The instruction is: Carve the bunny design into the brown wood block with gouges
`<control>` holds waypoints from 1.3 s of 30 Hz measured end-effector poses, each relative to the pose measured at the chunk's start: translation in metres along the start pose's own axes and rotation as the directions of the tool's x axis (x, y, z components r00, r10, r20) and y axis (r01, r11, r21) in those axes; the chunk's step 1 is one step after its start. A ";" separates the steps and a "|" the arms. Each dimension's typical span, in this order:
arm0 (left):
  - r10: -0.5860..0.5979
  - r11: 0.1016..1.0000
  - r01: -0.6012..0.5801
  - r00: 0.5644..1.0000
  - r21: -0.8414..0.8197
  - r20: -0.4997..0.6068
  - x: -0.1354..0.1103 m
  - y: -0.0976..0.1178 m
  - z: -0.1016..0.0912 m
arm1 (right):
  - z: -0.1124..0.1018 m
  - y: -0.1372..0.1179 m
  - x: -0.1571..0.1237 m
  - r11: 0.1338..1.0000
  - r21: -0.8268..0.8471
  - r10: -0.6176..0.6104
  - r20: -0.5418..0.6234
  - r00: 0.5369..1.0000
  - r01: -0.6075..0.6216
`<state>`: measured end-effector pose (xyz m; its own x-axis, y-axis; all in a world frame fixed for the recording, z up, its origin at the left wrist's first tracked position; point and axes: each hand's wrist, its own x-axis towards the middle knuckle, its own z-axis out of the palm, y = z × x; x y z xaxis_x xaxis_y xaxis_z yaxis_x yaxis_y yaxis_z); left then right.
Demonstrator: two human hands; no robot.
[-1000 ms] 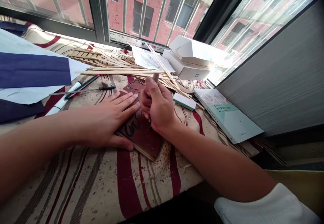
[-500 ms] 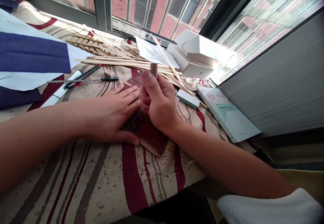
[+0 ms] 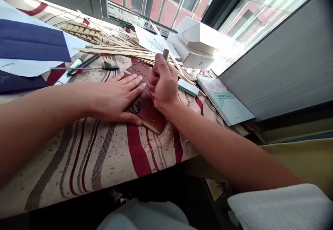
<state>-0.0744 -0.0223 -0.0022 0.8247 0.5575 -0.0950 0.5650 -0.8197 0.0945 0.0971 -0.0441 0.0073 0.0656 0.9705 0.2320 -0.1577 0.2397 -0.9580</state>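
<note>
A reddish-brown wooden board [image 3: 152,114] with black curving lines drawn on it lies on the striped cloth. My left hand [image 3: 121,96] rests flat across its left side, fingers spread and thumb near the front edge. Over the board's right part, my right hand [image 3: 165,81] is closed in a fist around a tool with a round wooden handle [image 3: 165,53]. Only the handle's top sticks out above the thumb; the working end is hidden beneath the fist. Small crumbs or shavings lie on the cloth around the board.
Behind the board lie many thin wooden strips [image 3: 117,51] and a paper sheet with a drawing [image 3: 151,39]. A thin tool with a black handle [image 3: 110,68] and pens lie left. A white box [image 3: 197,56], a white-and-green block [image 3: 188,87] and a book [image 3: 226,100] are right.
The camera view has tipped downward, so the table sits higher in the picture. The handle in my right fist now leans to the right, and more of the black drawing shows. My left hand stays on the board.
</note>
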 end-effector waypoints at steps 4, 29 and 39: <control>0.025 0.999 -0.025 1.000 0.022 0.004 0.000 0.000 -0.001 | 0.010 -0.011 -0.008 0.972 0.222 0.068 0.031 0.997 -0.073; -0.059 0.998 0.058 0.994 0.010 0.090 -0.005 0.004 -0.008 | 0.000 -0.003 0.002 0.978 0.152 0.149 -0.052 0.987 -0.140; -0.070 0.998 0.069 0.990 0.012 0.120 -0.008 0.001 -0.014 | -0.027 -0.049 -0.006 0.958 -0.071 -0.285 -0.160 0.945 0.277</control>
<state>-0.0799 -0.0256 0.0127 0.7745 0.5933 -0.2195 0.6198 -0.7811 0.0755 0.1306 -0.0624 0.0479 0.2650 0.8447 0.4650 -0.0631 0.4964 -0.8658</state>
